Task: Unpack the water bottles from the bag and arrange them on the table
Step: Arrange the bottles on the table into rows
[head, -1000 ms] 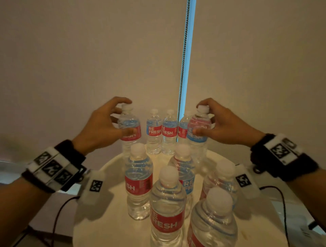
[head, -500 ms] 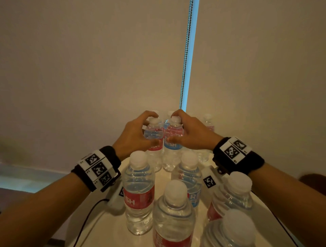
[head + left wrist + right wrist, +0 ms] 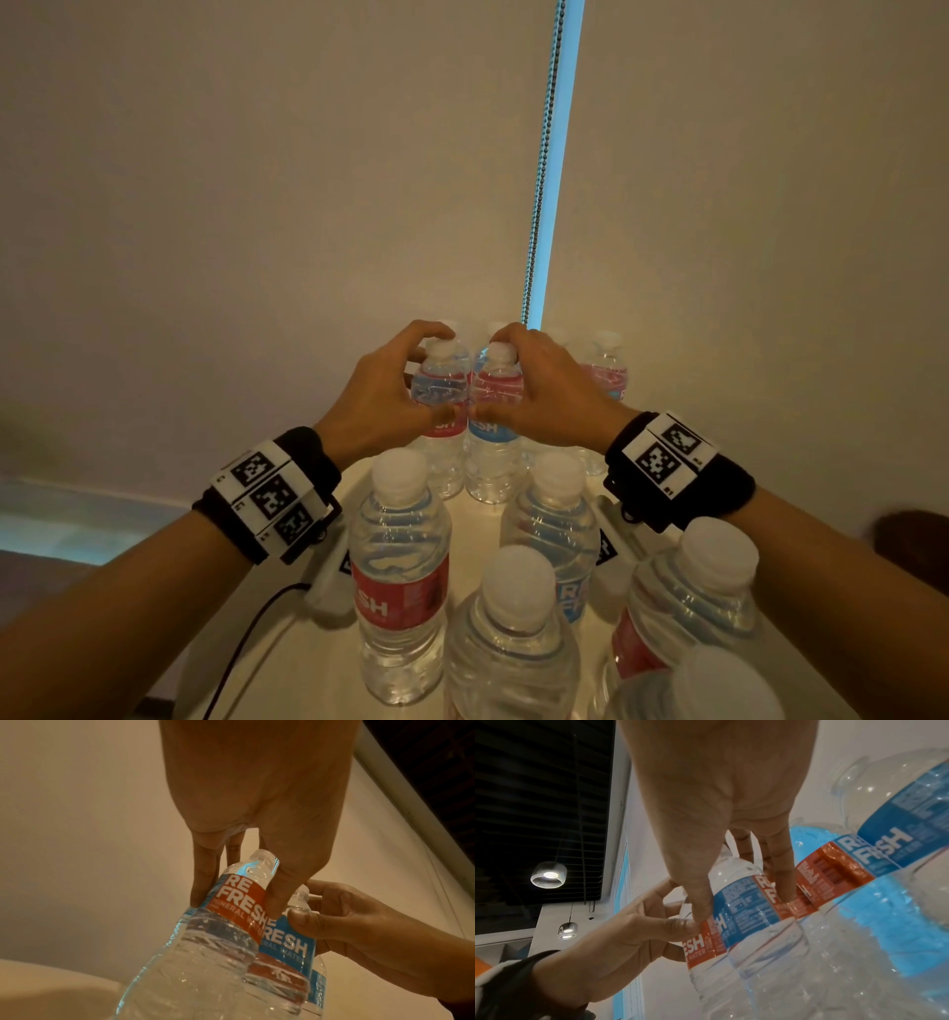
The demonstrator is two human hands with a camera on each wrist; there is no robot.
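Observation:
Two clear REFRESH water bottles stand side by side, touching, at the far middle of the round white table (image 3: 475, 527). My left hand (image 3: 431, 372) grips the left bottle (image 3: 444, 462) near its shoulder, thumb on the red label (image 3: 236, 902). My right hand (image 3: 513, 375) grips the right bottle (image 3: 493, 462) the same way, fingers round its blue and red label (image 3: 744, 902). The two thumbs nearly meet between the bottles. No bag is in view.
Several more capped bottles stand nearer me, among them one at the front left (image 3: 400, 565) and one at the front right (image 3: 688, 606). Another bottle (image 3: 608, 370) stands at the back right. A bead chain (image 3: 547, 180) hangs on the wall behind. A black cable (image 3: 246, 642) trails off the table's left edge.
Both hands moved inward from the outer ends of the back row, each carrying its bottle to the middle. The two bottles now stand together; the view has dropped closer to the table.

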